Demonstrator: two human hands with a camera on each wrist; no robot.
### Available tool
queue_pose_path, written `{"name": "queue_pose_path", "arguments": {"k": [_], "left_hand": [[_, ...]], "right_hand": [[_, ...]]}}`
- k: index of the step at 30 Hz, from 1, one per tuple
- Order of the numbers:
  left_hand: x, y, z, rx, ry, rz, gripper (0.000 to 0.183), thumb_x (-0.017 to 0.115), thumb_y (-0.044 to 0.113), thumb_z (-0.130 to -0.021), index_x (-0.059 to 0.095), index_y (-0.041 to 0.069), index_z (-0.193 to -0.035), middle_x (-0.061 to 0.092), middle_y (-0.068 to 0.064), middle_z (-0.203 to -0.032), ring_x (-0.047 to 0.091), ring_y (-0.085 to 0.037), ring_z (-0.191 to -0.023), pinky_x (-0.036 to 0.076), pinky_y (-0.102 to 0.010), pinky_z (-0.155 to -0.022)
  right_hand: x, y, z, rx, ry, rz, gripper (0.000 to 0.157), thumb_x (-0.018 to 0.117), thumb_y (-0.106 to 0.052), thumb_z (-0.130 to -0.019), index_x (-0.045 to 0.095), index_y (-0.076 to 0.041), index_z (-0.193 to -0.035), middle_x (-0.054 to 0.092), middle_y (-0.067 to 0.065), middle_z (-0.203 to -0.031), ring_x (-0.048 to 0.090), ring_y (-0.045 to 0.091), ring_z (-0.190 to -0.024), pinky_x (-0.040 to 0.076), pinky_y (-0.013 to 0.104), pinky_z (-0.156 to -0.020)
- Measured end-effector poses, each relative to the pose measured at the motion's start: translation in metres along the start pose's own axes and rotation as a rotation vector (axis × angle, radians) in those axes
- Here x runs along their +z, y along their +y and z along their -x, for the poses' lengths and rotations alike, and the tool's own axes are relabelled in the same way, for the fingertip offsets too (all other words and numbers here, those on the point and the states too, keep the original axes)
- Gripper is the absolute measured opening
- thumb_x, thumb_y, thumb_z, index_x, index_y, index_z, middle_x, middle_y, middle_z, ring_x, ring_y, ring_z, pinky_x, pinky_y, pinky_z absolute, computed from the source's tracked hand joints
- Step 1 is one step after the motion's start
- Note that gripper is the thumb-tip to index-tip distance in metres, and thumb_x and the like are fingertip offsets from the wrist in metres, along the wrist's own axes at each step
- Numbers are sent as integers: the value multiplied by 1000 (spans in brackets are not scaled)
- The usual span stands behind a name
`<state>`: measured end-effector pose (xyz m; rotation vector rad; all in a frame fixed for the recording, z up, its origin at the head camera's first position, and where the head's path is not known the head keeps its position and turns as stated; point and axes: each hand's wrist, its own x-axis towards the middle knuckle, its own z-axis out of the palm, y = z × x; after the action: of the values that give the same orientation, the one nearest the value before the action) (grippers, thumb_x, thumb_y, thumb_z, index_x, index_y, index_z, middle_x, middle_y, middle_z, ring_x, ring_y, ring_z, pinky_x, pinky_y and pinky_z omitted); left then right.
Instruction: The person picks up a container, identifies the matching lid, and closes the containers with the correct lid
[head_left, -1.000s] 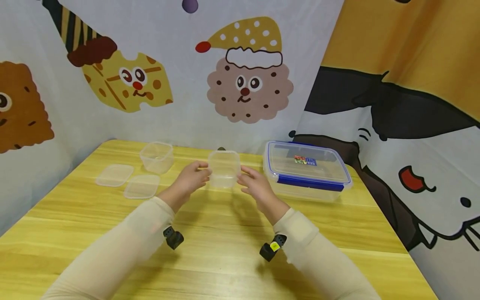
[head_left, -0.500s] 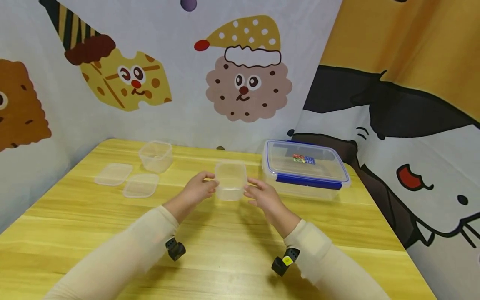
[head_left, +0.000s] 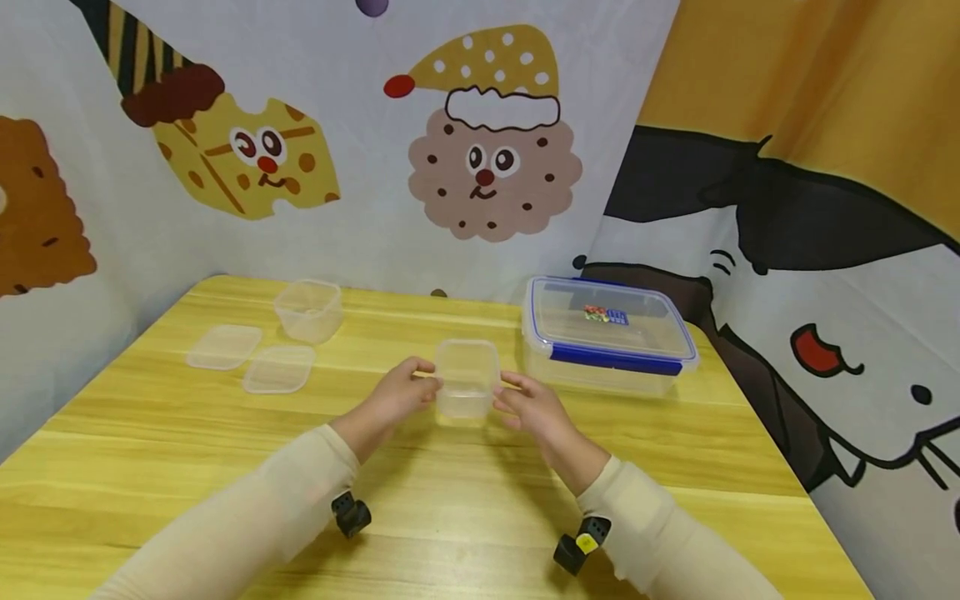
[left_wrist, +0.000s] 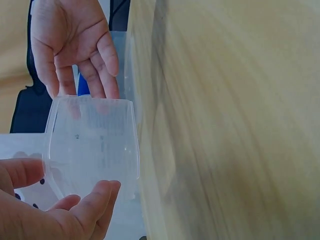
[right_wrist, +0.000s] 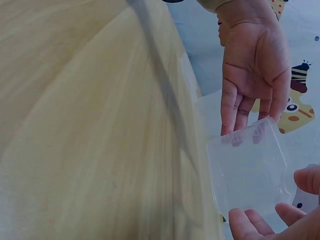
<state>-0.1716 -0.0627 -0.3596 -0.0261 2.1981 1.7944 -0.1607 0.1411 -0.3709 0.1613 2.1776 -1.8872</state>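
A small clear plastic food container (head_left: 467, 379) is between both hands near the middle of the wooden table. My left hand (head_left: 401, 393) holds its left side, with the thumb (left_wrist: 26, 172) by one edge and fingertips (left_wrist: 102, 189) along a wall. On the opposite side, my right hand (head_left: 534, 408) holds it, its fingertips partly seen through the plastic in the left wrist view. Whether the container's bottom touches the table I cannot tell. A second clear container (head_left: 308, 312) stands open at the back left. Two flat clear lids, a farther one (head_left: 224, 347) and a nearer one (head_left: 280, 369), lie before it.
A large clear box (head_left: 611, 333) with a blue-clipped lid stands at the back right, close to my right hand. The wooden table (head_left: 450, 517) meets a cartoon-printed cloth (head_left: 360, 225) behind and along the sides.
Both hands have brought the small container nearer to me and slightly to the right. The lids, second container and large box stay put; the head view has shifted slightly.
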Motion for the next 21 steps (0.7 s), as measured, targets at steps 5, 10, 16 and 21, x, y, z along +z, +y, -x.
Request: {"name": "queue_pose_path", "arguments": {"k": [5,10,16,21], "left_hand": [[3,-3,4,10,-27,5,37,47,9,-100,42,-8,-132,55,-26,-116,55,-36,-106,45,-49,-100],[5,-6,8,12,-52,-3,39,47,10,-100,40,-8,-134,53,-28,-120,54,-39,-111,44,-50,-102],[9,-8,11,2,-42,-22,38,49,11,-99,43,-6,-132,57,-25,-116,57,-35,-108,46,-49,-100],[11,-7,14,-10,-44,-30,37,50,10,-99,44,-6,-132,58,-23,-113,58,-35,-107,47,-48,-98]], "right_hand": [[-2,4,6,11,-5,-12,48,54,-16,-98,43,0,-143,46,27,-140,51,40,-124,45,54,-100],[-3,7,13,10,-11,-22,49,52,-14,-98,41,2,-143,43,30,-141,50,42,-125,45,56,-99],[-6,10,20,22,-1,-16,47,53,-14,-98,43,2,-142,46,30,-138,51,42,-123,48,53,-96],[-7,14,22,31,21,-21,45,54,-14,-98,46,2,-139,51,28,-133,54,41,-120,51,51,-92]]}}
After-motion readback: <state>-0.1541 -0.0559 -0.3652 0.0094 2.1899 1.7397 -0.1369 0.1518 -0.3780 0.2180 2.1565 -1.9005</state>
